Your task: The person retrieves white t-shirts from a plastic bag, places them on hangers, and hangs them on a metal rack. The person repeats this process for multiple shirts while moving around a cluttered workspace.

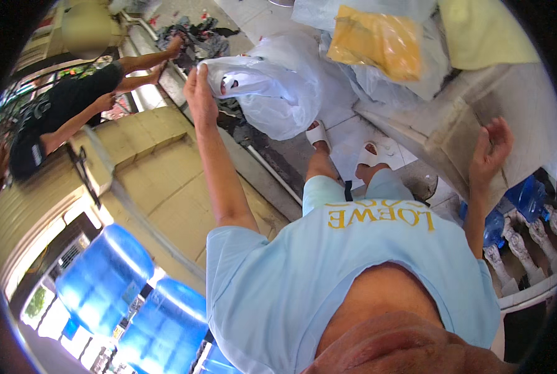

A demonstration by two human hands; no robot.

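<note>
My left hand [200, 96] is closed on the rim of a large white translucent plastic bag [294, 81], pinching it with the fingertips. The bag bulges in front of my feet, and its mouth gapes toward that hand. Some white material [260, 86] with a small dark patch shows inside. My right hand [491, 153] is raised with its fingers apart and nothing in it. It appears in front of a worn grey boxy surface [459, 118]; whether it touches this I cannot tell.
An orange packet [378, 43] in clear plastic and a pale yellow cloth [487, 34] lie beyond the grey surface. Left, another person [66, 100] reaches toward dark scraps [197, 43]. Blue barrels [104, 277] stand lower left; blue jugs [528, 196] are at right.
</note>
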